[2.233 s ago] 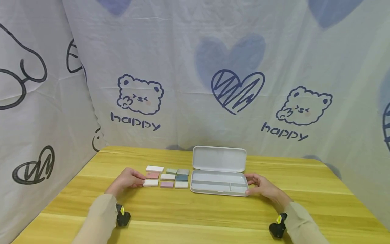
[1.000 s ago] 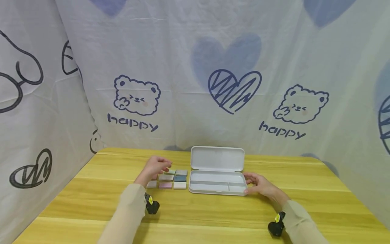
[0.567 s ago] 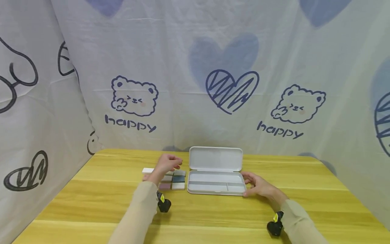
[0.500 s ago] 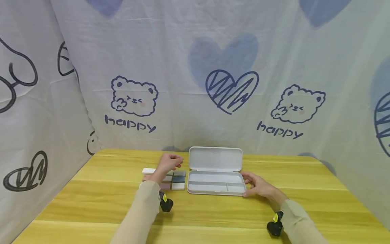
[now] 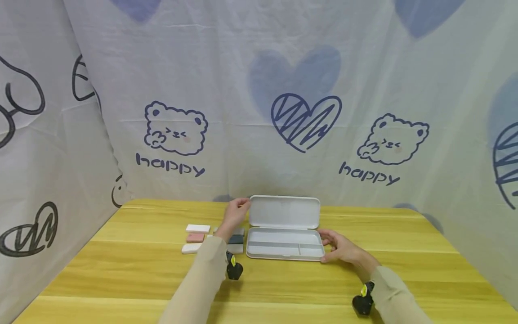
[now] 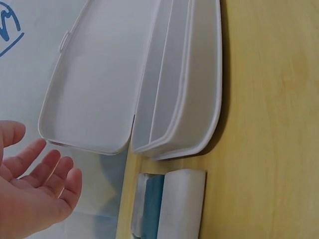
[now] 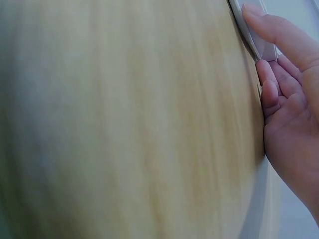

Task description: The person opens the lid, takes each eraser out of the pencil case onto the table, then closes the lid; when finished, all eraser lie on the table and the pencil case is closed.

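Observation:
A pale grey pencil case [image 5: 285,258] stands on the table with its lid [image 5: 284,212] raised; a divider parts its inside into compartments. My left hand [image 5: 236,213] is at the left edge of the lid. In the left wrist view its fingers [image 6: 67,186] are loosely bent beside the lid's corner, with nothing held. My right hand [image 5: 341,248] grips the right end of the case, thumb at the front corner and fingers farther back. Left of the case lie several small blocks like erasers, including a pink block [image 5: 195,237] and a dark blue block [image 5: 236,239]; my left arm hides some.
White blocks [image 5: 198,228] lie at the left of the group. A white block [image 6: 182,204] and a teal block [image 6: 152,206] lie close to the case's left end. The wooden table [image 5: 291,288] ends at a printed curtain [image 5: 243,112] behind the lid.
My left hand has moved from the blocks at the left, over them, to the lid's left edge, uncovering the left blocks again. My right hand stays at the case's right end.

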The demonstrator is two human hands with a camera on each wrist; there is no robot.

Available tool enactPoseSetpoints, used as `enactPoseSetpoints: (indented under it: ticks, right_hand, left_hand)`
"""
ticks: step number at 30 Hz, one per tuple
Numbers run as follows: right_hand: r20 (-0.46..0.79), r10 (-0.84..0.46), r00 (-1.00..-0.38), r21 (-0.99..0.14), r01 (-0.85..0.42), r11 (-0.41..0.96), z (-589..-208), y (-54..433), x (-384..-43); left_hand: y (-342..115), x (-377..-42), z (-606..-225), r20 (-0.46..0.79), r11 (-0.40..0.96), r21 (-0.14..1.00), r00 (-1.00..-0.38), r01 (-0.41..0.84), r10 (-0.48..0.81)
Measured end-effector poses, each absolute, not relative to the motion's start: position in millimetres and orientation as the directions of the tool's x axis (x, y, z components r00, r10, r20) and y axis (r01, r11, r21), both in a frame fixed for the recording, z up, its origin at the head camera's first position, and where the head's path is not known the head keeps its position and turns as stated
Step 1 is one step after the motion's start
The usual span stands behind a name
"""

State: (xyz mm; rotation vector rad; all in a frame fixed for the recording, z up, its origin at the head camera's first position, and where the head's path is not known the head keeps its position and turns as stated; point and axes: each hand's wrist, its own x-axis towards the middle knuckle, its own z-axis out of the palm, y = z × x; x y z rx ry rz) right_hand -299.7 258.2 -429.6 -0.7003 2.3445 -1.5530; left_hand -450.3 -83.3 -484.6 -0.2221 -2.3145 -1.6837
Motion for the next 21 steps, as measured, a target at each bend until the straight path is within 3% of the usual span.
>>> enactPoseSetpoints:
  ticks: [8, 12, 21]
  right_hand:
    - [0.054, -0.509, -0.859, -0.906, -0.257, 0.337, -433, 258, -301]
    - [0.044, -0.508, -0.861, -0.91, -0.244, 0.335, -434, 258, -301]
    - [0.04, -0.497, -0.867, -0.903, -0.244, 0.353, -432, 259, -301]
  left_hand:
    - [-83, -432, -470, 0.346, 0.253, 0.908, -0.938, 0.333, -0.006]
    - [-80, -427, -464, 0.361, 0.289, 0.895, -0.932, 0.341, -0.016]
    - [-74, -373, -399, 0.283, 0.272, 0.925, -0.959, 0.266, -0.022]
